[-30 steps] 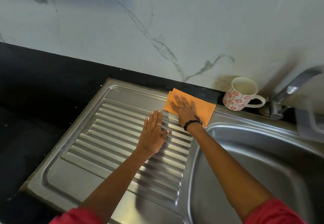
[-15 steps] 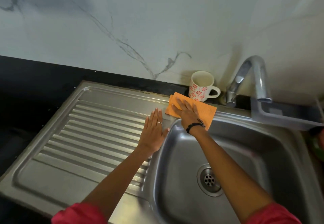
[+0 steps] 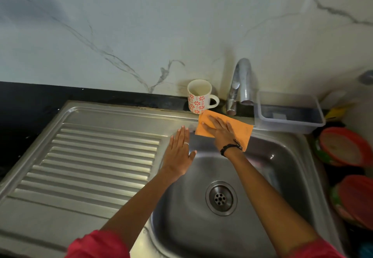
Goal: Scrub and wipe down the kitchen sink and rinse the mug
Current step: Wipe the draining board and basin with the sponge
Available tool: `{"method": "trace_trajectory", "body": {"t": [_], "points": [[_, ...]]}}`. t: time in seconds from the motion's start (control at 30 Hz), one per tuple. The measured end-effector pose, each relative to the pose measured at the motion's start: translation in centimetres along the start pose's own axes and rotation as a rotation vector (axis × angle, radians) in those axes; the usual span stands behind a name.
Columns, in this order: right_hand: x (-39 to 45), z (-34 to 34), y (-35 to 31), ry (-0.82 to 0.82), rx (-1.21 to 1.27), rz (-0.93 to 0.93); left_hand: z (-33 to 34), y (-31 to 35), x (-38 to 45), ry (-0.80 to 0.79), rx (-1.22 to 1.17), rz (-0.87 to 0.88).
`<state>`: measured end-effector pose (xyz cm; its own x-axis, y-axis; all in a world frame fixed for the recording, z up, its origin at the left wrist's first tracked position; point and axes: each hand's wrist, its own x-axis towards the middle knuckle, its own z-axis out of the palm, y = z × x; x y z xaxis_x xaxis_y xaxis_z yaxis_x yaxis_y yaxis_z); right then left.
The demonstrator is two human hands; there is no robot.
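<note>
- On the sink [image 3: 113, 114] back rim, right hand [image 3: 219, 131], fingers flat, presses orange cloth [image 3: 241, 129] to wipe.
- Left hand [image 3: 179, 150], fingers straight, rests on the steel, likely bracing.
- Mug [image 3: 198, 97] upright behind the cloth, unrinsed.

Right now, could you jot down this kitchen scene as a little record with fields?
right hand: flat on the orange cloth, pressing it onto the sink's back rim
left hand: open, fingers straight, resting on the sink edge beside the drainboard
mug: upright, flower pattern, on the black ledge behind the cloth
tap: no water seen running
drain: uncovered, basin holds no dishes
plastic tub: right of the tap
</note>
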<state>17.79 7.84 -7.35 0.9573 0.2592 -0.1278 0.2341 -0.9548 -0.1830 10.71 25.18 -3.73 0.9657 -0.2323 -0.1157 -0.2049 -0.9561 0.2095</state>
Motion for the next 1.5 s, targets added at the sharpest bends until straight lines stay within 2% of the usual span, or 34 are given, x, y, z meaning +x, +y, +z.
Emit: {"method": "trace_trajectory", "body": {"t": [0.2,0.37,0.63,0.73,0.83,1.0,1.13,1.2,1.33,1.5], "points": [[-2.1,-0.3,3.0,-0.009,0.040,0.065,0.7,2.3,0.2,-0.016,0.013,0.022],[-3.2,0.2,4.5,0.010,0.234,0.191,0.3,3.4,0.3,-0.002,0.028,0.048],[-5.2,0.1,4.6,0.013,0.136,0.306,0.2,3.6,-1.0,0.002,0.006,0.065],[-5.9,-0.5,4.6,0.112,0.324,0.344,0.1,3.9,-1.4,-0.003,0.000,0.077],[-7.6,-1.2,4.4,0.186,0.773,0.457,-0.3,4.8,-1.2,-0.025,-0.061,0.110],[-13.9,-2.5,4.0,0.262,1.280,0.650,-1.4,8.7,1.0,-0.083,-0.045,0.278],[-16.6,-2.3,4.0,0.302,1.585,0.768,-1.4,12.5,3.6,-0.047,-0.153,0.365],[-17.4,-2.0,4.5,0.304,1.685,0.809,-1.3,14.3,5.2,-0.041,-0.209,0.374],[-18.7,-1.6,5.1,0.357,1.844,0.859,-0.8,16.2,8.5,-0.129,-0.338,0.268],[-18.9,-2.4,7.0,0.410,1.872,0.858,-1.2,17.5,12.2,0.008,-0.371,0.289]]}}
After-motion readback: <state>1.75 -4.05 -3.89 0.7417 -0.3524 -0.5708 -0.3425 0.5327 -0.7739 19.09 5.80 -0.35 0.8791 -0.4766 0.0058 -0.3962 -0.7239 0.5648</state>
